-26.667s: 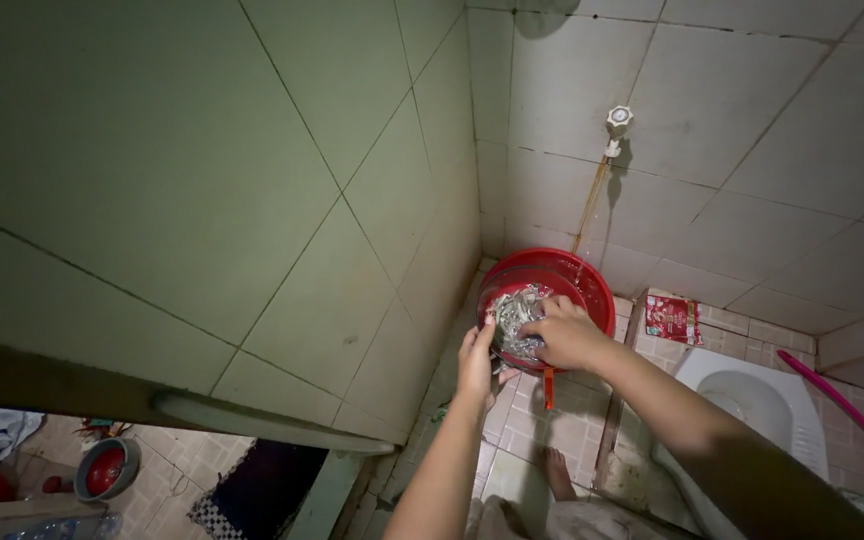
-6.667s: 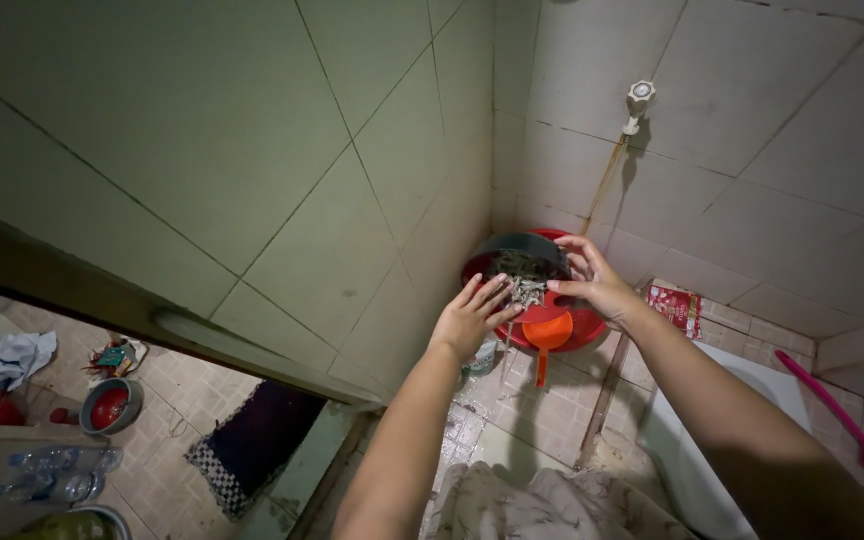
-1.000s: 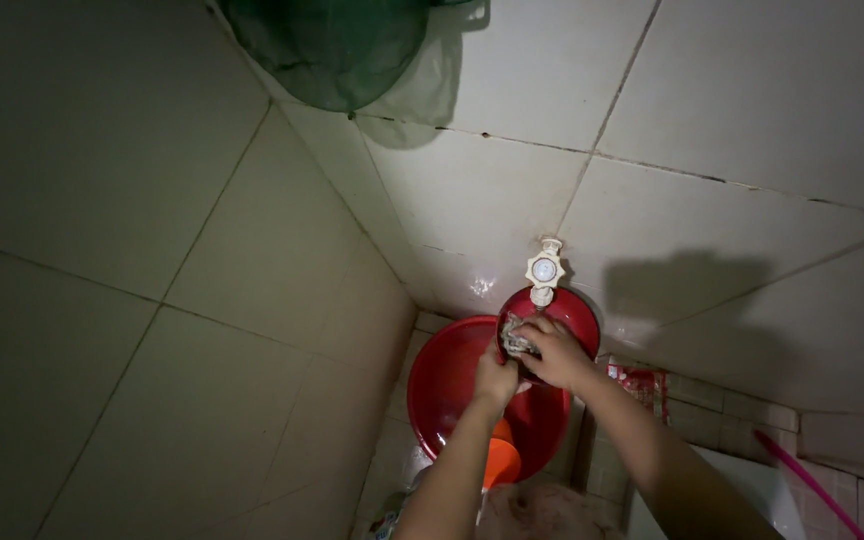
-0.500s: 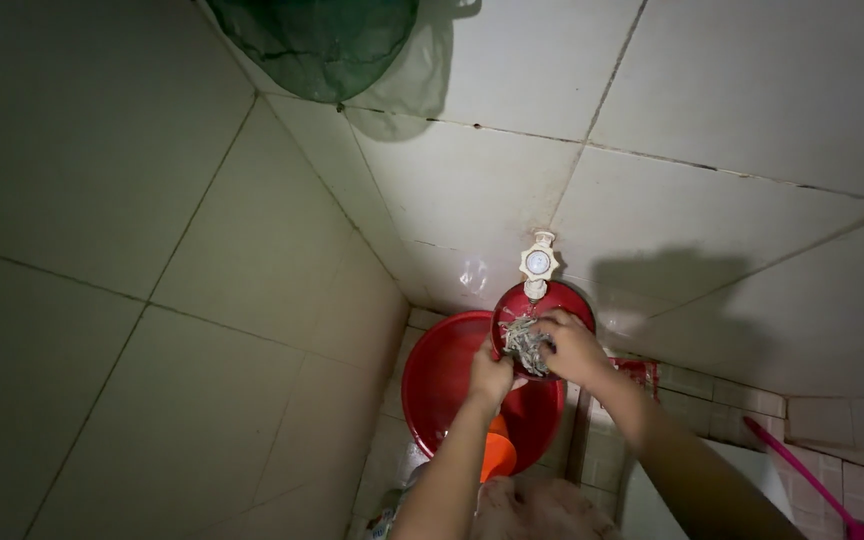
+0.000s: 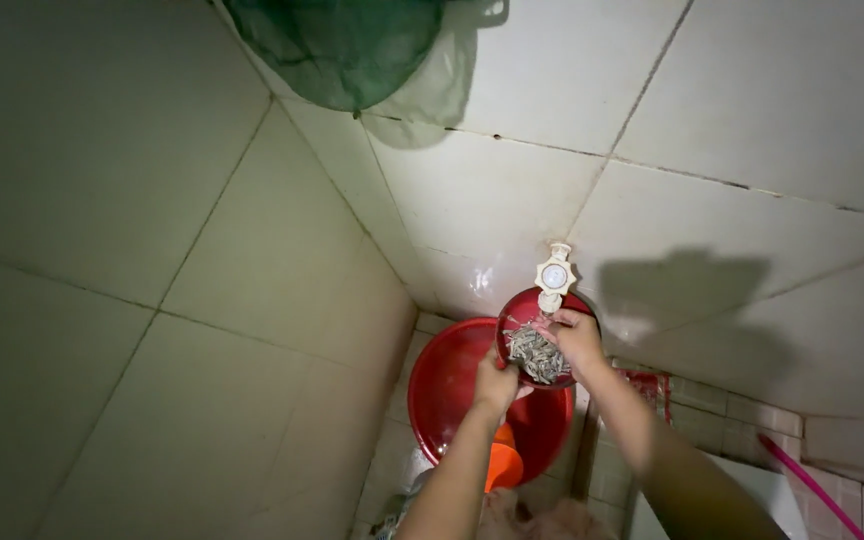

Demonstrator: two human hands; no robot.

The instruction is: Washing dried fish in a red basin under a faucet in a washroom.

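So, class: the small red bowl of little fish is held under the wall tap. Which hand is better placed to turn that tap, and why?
Probably the right hand: it sits at the small red bowl's upper rim, just below the tap. The left hand supports the bowl lower down, farther away.

Red basin (image 5: 452, 385), green net (image 5: 337, 50), pale tiles (image 5: 732, 80)

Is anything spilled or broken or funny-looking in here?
Nothing looks spilled or broken. Both hands, left hand and right hand, hold a small red bowl of small silvery fish under the wall tap, above a big red basin. A green net hangs high on the tiled wall.
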